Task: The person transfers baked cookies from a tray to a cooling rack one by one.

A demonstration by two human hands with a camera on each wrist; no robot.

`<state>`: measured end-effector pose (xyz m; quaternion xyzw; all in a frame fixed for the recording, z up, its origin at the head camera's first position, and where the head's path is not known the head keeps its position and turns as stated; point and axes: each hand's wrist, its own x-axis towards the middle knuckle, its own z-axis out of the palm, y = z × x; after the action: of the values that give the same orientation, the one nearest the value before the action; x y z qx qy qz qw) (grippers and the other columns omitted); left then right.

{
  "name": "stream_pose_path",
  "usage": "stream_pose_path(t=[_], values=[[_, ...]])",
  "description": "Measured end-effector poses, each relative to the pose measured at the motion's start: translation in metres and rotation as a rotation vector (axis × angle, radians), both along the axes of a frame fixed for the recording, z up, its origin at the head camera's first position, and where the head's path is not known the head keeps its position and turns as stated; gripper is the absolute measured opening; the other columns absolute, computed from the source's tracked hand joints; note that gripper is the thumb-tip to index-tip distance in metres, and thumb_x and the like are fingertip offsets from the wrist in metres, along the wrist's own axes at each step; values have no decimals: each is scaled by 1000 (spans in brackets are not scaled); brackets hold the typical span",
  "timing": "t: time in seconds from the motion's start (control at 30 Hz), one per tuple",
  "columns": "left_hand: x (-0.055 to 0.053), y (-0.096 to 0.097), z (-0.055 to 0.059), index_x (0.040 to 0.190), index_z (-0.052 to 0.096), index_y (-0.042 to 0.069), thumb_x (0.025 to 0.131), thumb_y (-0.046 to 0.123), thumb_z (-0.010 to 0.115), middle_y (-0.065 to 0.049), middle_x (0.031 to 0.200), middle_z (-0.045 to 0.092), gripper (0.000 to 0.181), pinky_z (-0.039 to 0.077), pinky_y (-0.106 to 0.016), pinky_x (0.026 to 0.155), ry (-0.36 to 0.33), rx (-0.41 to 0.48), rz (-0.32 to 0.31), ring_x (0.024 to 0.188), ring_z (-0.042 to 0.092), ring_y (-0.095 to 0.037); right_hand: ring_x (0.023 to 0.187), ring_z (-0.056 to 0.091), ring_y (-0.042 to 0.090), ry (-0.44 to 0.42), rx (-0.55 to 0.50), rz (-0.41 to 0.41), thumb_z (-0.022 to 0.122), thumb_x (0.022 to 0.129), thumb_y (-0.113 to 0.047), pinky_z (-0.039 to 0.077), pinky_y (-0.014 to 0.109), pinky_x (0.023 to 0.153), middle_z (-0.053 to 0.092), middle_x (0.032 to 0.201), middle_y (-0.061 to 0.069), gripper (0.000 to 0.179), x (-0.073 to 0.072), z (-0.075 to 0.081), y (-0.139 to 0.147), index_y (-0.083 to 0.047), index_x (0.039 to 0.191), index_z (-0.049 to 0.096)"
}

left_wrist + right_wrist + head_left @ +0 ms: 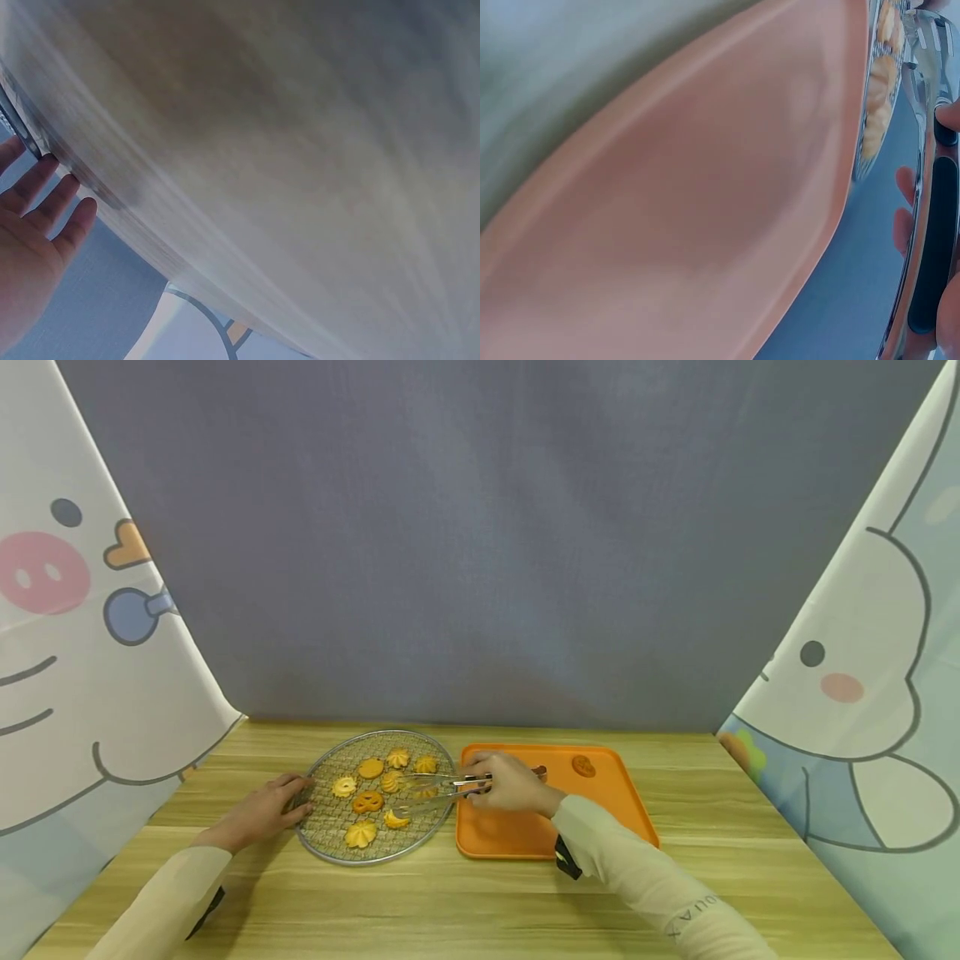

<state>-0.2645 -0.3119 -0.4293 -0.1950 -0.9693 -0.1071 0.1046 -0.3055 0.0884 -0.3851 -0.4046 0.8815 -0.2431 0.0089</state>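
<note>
My right hand point(510, 783) grips metal tongs point(934, 247) with black grip pads, above the left part of the orange tray point(517, 843). The tongs' tips reach left over a round wire rack point(330, 839), spread apart near a crescent-shaped yellow cookie point(396, 819) at the rack's front right. Whether they touch it, I cannot tell. Several other cookies lie on the rack, among them a pretzel-shaped one point(367, 802) and a flower-shaped one point(361, 834). At the rack's left edge, my left hand point(262, 810) touches the rim with extended fingers.
One brown cookie point(583, 766) lies at the back right of the orange tray. Rack and tray stand side by side on a wood-grain table point(390, 902). A grey curtain point(480, 568) rises behind, with printed cartoon panels on both sides.
</note>
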Motion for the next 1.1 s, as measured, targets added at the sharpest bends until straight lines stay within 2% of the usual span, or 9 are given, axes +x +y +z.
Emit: stream_pose_path(t=[0.23, 0.37, 0.67, 0.87, 1.1], values=[[1, 1, 1, 119, 56, -2, 84, 24, 65, -25, 116, 55, 45, 47, -57, 78, -5, -2, 2, 99, 55, -47, 73, 57, 8, -10, -12, -34, 65, 82, -18, 46, 18, 58, 60, 110, 1, 33, -5, -1, 23, -12, 114, 65], [0, 0, 1, 120, 55, -2, 85, 26, 65, -24, 117, 55, 46, 47, -58, 78, -13, 0, 4, 99, 55, -47, 76, 58, 7, -21, -20, -67, 66, 82, -19, 49, 19, 61, 60, 112, 2, 33, -6, -2, 37, -12, 114, 65], [0, 0, 2, 120, 55, -1, 85, 25, 65, -25, 117, 54, 45, 47, -59, 78, -15, 2, 2, 100, 54, -48, 96, 60, 22, -1, -40, -151, 69, 79, -16, 52, 26, 68, 61, 113, 6, 27, -6, 0, 70, -7, 105, 69], [0, 0, 2, 120, 55, -1, 85, 25, 64, -25, 117, 54, 45, 47, -58, 78, -19, 4, -1, 99, 54, -48, 94, 60, 21, 30, -36, -201, 71, 78, -17, 52, 25, 68, 62, 110, 4, 27, -7, -5, 94, -9, 105, 70], [1, 0, 2, 120, 55, -1, 85, 25, 64, -24, 117, 54, 45, 47, -57, 78, -17, 9, -10, 99, 55, -47, 87, 60, 18, 37, -69, -236, 72, 77, -15, 46, 21, 59, 62, 108, 4, 27, -8, -11, 120, -10, 103, 70]])
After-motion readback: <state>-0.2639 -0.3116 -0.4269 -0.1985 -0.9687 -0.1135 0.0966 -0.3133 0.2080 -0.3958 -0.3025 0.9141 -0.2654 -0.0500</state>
